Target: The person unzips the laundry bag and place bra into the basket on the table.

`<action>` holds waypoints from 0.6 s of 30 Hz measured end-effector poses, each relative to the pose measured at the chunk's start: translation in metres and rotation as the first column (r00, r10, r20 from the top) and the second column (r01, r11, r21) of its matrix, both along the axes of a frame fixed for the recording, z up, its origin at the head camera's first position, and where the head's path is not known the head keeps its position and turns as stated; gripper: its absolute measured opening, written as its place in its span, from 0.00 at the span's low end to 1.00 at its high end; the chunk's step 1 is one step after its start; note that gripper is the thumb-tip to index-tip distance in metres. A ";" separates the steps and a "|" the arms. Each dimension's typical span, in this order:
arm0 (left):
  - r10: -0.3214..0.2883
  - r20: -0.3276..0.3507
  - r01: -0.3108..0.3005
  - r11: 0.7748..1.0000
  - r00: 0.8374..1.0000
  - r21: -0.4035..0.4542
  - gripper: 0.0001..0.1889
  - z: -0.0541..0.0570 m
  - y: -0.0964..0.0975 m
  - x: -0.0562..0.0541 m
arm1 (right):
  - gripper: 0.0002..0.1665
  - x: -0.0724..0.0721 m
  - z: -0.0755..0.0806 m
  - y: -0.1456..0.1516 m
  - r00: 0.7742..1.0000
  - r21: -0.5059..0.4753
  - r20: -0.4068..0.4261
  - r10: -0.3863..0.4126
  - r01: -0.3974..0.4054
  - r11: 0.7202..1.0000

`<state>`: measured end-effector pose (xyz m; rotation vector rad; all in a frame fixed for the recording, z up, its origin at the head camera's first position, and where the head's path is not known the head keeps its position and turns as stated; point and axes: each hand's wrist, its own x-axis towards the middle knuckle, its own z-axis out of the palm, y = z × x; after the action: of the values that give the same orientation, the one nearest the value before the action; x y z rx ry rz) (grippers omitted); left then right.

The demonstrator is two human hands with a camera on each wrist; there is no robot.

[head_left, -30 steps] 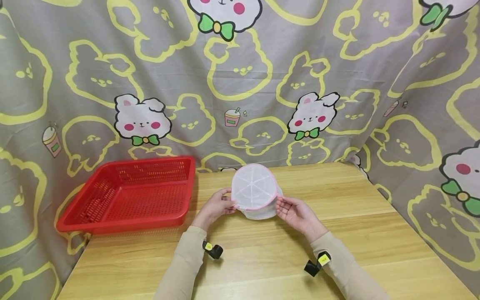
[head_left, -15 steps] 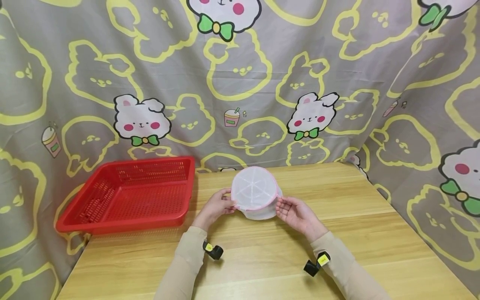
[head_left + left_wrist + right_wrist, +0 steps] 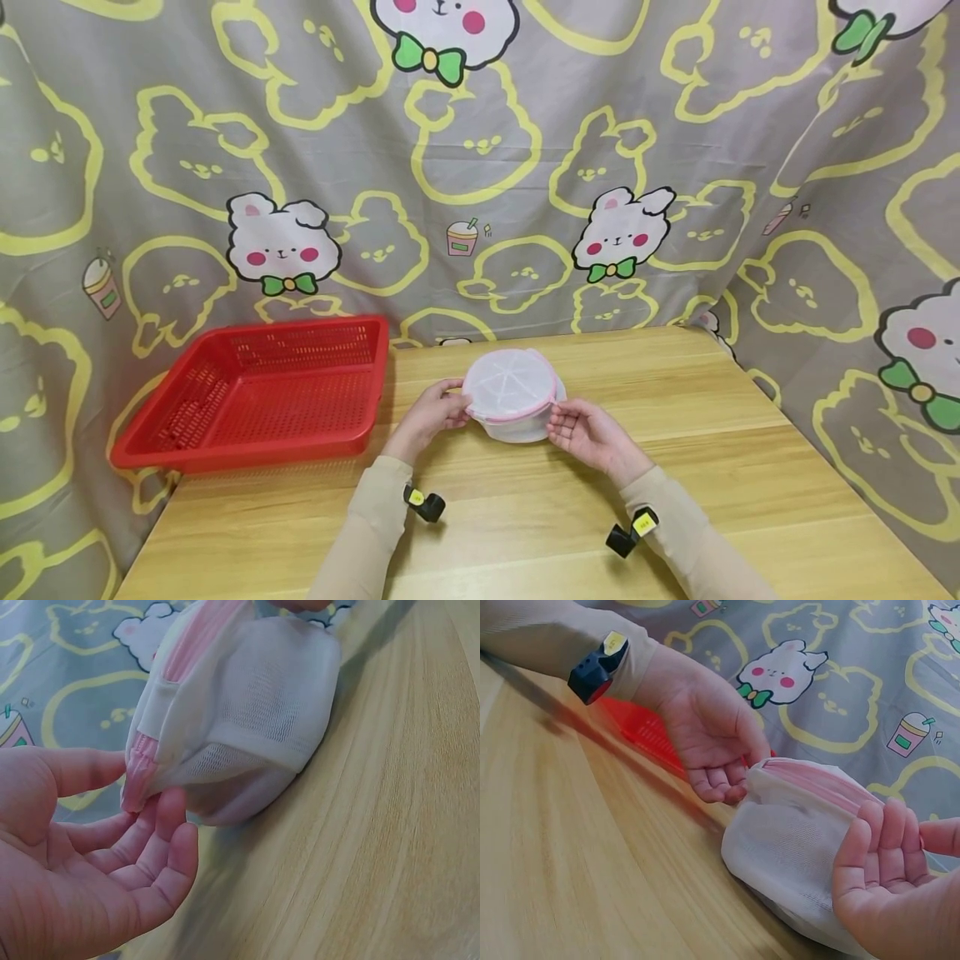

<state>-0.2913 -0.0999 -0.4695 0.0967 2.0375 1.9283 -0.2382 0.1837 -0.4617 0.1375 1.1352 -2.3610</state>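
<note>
1. White mesh bag [image 3: 517, 427], round and drum-like, sits toward the back middle of the wooden table [image 3: 525, 533]. Its spoked top face tilts slightly toward the person.
2. Left hand [image 3: 435, 410]: thumb and index finger pinch the bag's left edge, at the end of the pink zipper [image 3: 196, 643]. Remaining fingers half curled, palm turned inward.
3. Right hand [image 3: 592, 432]: thumb and fingertips pinch the opposite edge of the same rim. Other fingers bent beside the mesh wall; whether they touch it, cannot tell.
4. Red basket [image 3: 247, 458], rectangular with slotted walls, stands left of the bag, nearer the left hand than the right. Its outer end juts past the table's left edge.
5. Beige sleeves [image 3: 378, 500] on both forearms; a small black camera [image 3: 431, 507] with a yellow label at each wrist.
6. Grey curtain [image 3: 420, 317] hangs behind and at both sides: yellow animal outlines, white rabbits with green bows.
</note>
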 end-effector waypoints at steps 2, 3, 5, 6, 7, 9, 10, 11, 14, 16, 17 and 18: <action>0.003 -0.003 -0.003 1.000 1.000 0.002 0.25 0.000 0.000 0.000 | 0.20 0.000 0.000 0.000 1.000 0.009 -0.001 0.005 -0.005 1.000; 0.005 -0.002 -0.005 1.000 1.000 0.003 0.24 0.000 0.000 0.001 | 0.20 0.001 0.000 -0.001 1.000 0.014 0.002 0.005 -0.005 1.000; 0.007 0.002 -0.007 1.000 1.000 0.004 0.24 0.001 -0.001 0.001 | 0.19 0.001 -0.001 -0.001 1.000 0.025 0.000 0.012 -0.012 1.000; 0.008 0.007 -0.008 1.000 1.000 0.004 0.24 0.001 -0.001 0.001 | 0.19 0.001 -0.001 -0.001 1.000 0.029 -0.001 0.018 -0.018 0.999; 0.008 0.015 -0.008 1.000 1.000 0.005 0.24 0.001 -0.001 0.001 | 0.19 0.001 -0.002 -0.001 1.000 0.034 -0.003 0.023 -0.023 0.999; 0.008 0.033 -0.008 1.000 0.999 0.007 0.25 0.002 -0.001 0.001 | 0.18 0.001 -0.003 -0.002 0.999 0.043 -0.006 0.038 -0.038 0.998; 0.008 0.040 -0.008 1.000 0.999 0.010 0.25 0.002 -0.001 0.001 | 0.18 0.002 -0.004 -0.002 0.999 0.047 -0.011 0.048 -0.047 0.998; 0.009 0.049 -0.009 1.000 0.999 0.014 0.26 0.002 -0.001 0.001 | 0.18 0.002 -0.005 -0.003 0.998 0.050 -0.015 0.057 -0.056 0.997; 0.012 0.061 -0.013 1.000 0.998 0.026 0.27 0.003 -0.001 0.002 | 0.19 0.002 -0.007 -0.005 0.997 0.066 -0.020 0.073 -0.071 0.995; 0.013 0.061 -0.015 0.999 0.998 0.034 0.27 0.002 -0.001 0.002 | 0.19 0.003 -0.008 -0.007 0.996 0.074 -0.024 0.082 -0.080 0.994; 0.014 0.060 -0.016 0.999 0.998 0.036 0.27 0.002 -0.001 0.002 | 0.19 0.003 -0.008 -0.007 0.996 0.077 -0.026 0.087 -0.085 0.993; 0.016 0.058 -0.018 0.999 0.998 0.037 0.27 0.002 0.000 0.002 | 0.20 0.003 -0.009 -0.008 0.995 0.080 -0.027 0.094 -0.091 0.993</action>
<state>-0.2894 -0.1001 -0.4673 0.0320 1.9722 1.9566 -0.2353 0.1760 -0.4703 0.0743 1.2234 -2.2454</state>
